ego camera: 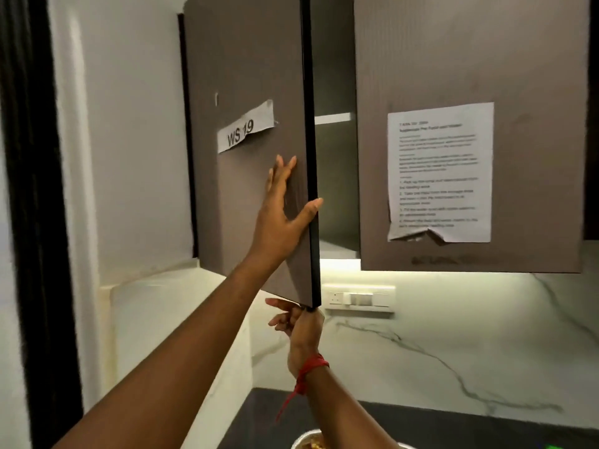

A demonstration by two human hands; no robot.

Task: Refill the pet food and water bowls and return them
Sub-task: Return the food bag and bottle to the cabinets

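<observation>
A brown wall cabinet door (246, 76) with a "WS 19" label stands partly ajar, its dark edge facing me. My left hand (282, 209) lies flat on the door's front with straight fingers and the thumb at the edge. My right hand (299, 322), a red thread on its wrist, pinches the door's bottom corner from below. Behind the gap, bare cabinet shelves (334, 118) show. At the bottom edge, part of a metal bowl (308, 441) holding brownish pet food peeks in, mostly hidden by my right forearm.
The neighbouring cabinet door (470, 59) is closed and carries a printed instruction sheet (440, 171). A socket and switch plate (359, 298) sits on the marble backsplash. A dark countertop (453, 426) runs below. A white wall and dark door frame (35, 222) stand at the left.
</observation>
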